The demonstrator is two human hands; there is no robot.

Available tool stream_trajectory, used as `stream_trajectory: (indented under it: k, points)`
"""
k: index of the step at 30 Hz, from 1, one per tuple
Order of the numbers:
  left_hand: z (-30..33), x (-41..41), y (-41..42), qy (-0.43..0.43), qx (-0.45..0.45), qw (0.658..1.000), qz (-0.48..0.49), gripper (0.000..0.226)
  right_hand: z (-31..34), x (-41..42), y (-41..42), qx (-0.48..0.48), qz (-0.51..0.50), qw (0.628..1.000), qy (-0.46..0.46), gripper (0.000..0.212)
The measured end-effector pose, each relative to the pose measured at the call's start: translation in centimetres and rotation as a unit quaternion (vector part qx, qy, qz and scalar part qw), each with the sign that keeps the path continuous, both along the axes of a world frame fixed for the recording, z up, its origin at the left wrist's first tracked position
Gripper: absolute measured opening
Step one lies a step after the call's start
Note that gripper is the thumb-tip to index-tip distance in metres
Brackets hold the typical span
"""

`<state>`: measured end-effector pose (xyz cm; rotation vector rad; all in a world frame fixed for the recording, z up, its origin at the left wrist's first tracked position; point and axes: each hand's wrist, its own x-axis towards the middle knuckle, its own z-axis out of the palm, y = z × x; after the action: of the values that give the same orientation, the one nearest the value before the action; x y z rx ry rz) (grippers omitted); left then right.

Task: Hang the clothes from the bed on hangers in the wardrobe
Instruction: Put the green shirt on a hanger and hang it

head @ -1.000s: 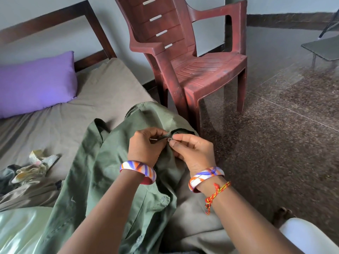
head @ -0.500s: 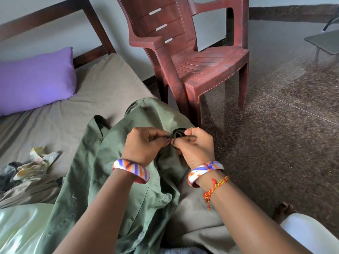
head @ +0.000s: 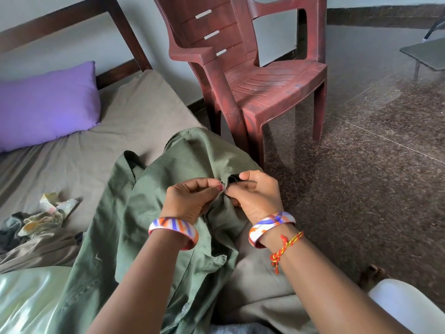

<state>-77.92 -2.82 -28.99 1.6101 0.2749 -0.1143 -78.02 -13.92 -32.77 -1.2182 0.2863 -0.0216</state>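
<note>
Pillow (head: pixel 45 104): lain at the bed's head, far left
Clothes pile (head: pixel 36 220): left on the bed (head: pixel 134 112), beside the shirt
Shirt (head: pixel 134 213): spread on the bed's edge, its front pinched by both hands
Left hand (head: pixel 190 201): placket edge nipped between thumb and fingertips
Right hand (head: pixel 255 196): cloth gripped opposite, fingers curled
Advice: edges are best kept taut and aligned, buttons likely worked one by one
Chair (head: pixel 252 75): stood at right
</note>
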Motion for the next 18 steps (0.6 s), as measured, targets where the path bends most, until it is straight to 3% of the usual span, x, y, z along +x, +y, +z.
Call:
stream_trajectory:
  k: [3,5,9,12,18]
  points:
    - [-0.5,-0.1,0.4,-0.070,0.140,0.988,-0.016,0.013,-0.5,-0.3,0.2,0.051,-0.003,0.999,-0.004,0.020]
    - [-0.6,-0.2,0.6,-0.117,0.261,0.958,-0.016,0.014,-0.8,-0.6,0.4,0.097,-0.008,0.995,-0.004,0.009]
    - [-0.7,-0.9,0.5,-0.211,0.408,0.888,-0.032,0.009,-1.4,-0.9,0.7,0.070,0.003,0.997,-0.011,0.020]
    - [-0.9,-1.0,0.7,-0.220,0.406,0.886,-0.039,0.013,-1.8,-1.0,0.8,0.107,0.007,0.994,0.005,0.023]
    - [-1.4,-0.8,1.4,-0.092,0.217,0.969,-0.073,0.024,-2.8,-1.3,1.1,0.183,0.012,0.983,0.029,0.024]
